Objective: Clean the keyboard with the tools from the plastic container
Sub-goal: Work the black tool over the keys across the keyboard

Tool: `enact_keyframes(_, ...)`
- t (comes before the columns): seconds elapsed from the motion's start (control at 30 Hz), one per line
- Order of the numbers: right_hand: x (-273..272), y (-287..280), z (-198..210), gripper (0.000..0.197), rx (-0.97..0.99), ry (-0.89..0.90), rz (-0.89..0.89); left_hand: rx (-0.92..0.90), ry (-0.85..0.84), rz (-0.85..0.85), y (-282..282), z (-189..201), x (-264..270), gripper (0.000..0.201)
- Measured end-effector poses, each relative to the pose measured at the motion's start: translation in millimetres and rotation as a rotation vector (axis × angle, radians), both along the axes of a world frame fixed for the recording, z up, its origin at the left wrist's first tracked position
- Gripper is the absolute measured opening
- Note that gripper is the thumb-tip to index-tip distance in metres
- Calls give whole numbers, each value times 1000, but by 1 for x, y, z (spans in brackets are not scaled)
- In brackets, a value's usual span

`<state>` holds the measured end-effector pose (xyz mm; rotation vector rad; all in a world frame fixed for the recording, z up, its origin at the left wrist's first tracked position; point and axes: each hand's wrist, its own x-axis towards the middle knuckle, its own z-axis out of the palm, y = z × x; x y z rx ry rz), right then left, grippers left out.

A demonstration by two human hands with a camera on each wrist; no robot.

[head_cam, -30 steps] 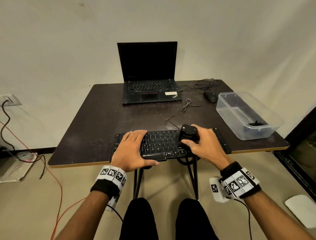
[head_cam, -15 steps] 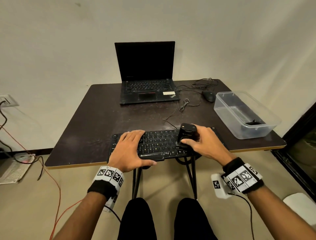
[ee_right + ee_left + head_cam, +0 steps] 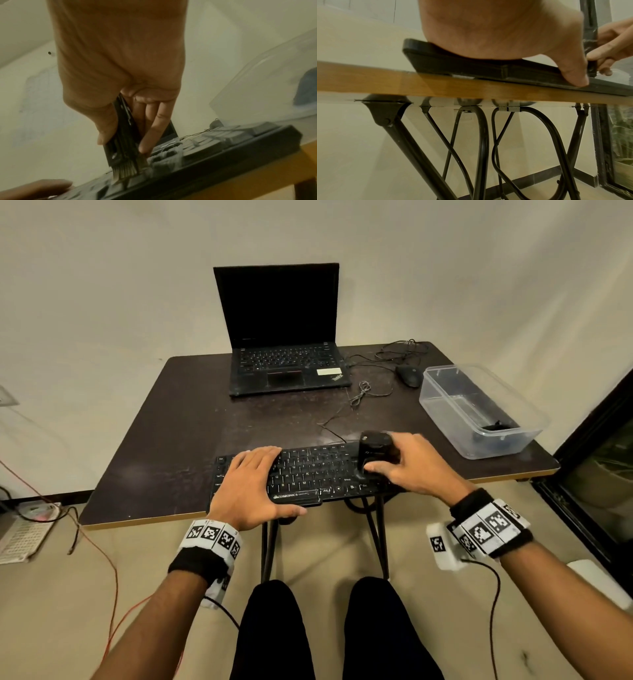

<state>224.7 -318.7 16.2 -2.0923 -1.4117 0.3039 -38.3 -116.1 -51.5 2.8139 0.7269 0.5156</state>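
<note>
Step in hand, as I read it: brushing the keys. Right hand point(image 3: 411, 465) grip is closed around a black cleaning brush point(image 3: 122, 136), held near upright, thumb on one face, fingers point(image 3: 150, 134) on the other. Bristles point(image 3: 124, 172) are down on the keys, right-of-centre on the black keyboard point(image 3: 318, 474). Left hand point(image 3: 248, 486) lies flat on the keyboard's left end, fingers straight, thumb point(image 3: 571, 67) hooked over the front edge; nothing gripped, it just pins the board.

Keyboard sits at the near edge of the worktop point(image 3: 191, 446), its front edge overhanging slightly.

To do it well:
- keep the left palm pressing; the board looks likely to skate or tip off the edge otherwise
- keep the brush steep so bristle tips get into the gaps between keys, light pressure
- short strokes along the rows, sweep debris off one side instead of back into the keys
- mind the keyboard cable point(image 3: 337, 434) running back toward the laptop point(image 3: 284, 361)

Container: clear plastic container point(image 3: 445, 405), lidless, on the worktop's right side, well apart from the keyboard. One dark item point(image 3: 496, 426) in its near corner, something bluish below it; can't tell what either is. A mouse point(image 3: 409, 375) is just beside its far end.
</note>
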Motion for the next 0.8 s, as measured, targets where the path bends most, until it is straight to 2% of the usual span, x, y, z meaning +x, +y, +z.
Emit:
enact_keyframes(0.07,7,-4,0,33,10,19,-50,0,1,0,0,-1,1,128)
enact_keyframes(0.2,-1,-10,-2,31,-25,105,95,1,-4,-1,1,-1,0,128)
enact_keyframes(0.33,10,-11,-3,30,38,106,-58,2,-4,-3,1,-1,0,127)
enact_keyframes(0.47,1,-12,-5,29,1,148,84,2,-10,-1,1,-1,0,127)
enact_keyframes(0.57,10,-11,-5,28,52,148,-39,9,-1,-5,1,-1,0,127)
enact_keyframes(0.7,2,-13,-8,31,22,133,66,14,-14,2,1,-2,0,127)
enact_keyframes(0.8,12,-16,-4,27,27,129,-44,16,-3,1,0,-2,0,126)
